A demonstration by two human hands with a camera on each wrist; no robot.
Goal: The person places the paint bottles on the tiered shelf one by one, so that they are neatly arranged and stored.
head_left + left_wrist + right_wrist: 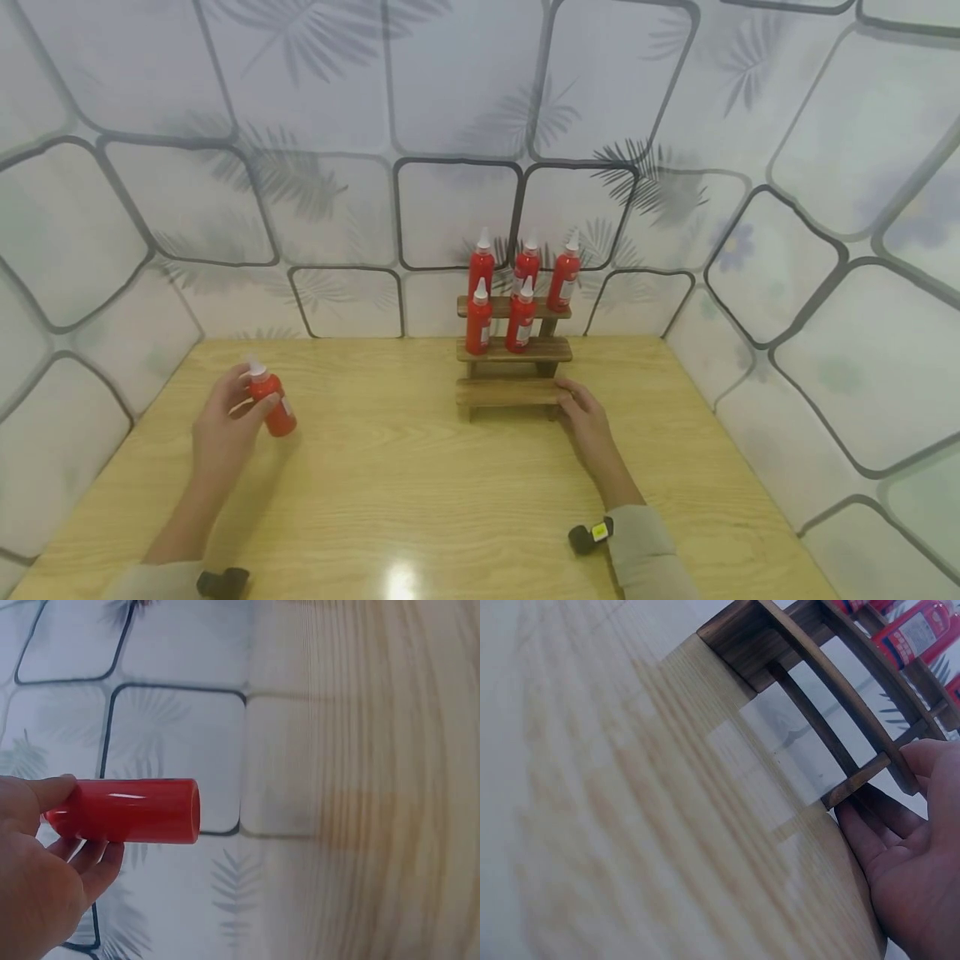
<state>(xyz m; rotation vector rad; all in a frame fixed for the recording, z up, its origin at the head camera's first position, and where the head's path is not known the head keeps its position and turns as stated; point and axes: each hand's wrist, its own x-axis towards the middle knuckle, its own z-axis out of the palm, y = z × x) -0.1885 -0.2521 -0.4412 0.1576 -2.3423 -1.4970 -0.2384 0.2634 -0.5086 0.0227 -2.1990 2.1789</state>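
Note:
My left hand [223,427] grips a red squeeze bottle [274,405] with a white pointed nozzle, tilted a little, at the left of the table. In the left wrist view thumb and fingers wrap the bottle's [142,811] nozzle end, and its flat base points away from the hand. A three-step wooden stand [504,392] stands right of centre. My right hand [588,421] holds the right end of its lowest step, the thumb at the edge [900,769] and the fingers below. Three similar red bottles [565,279] occupy the top step and two more bottles [477,327] the middle one.
The light wood table [360,500] spans the space between my hands. Patterned wall panels [337,208] enclose it at the back and both sides, with the stand close to the back one. Each wrist wears a small black camera [583,537].

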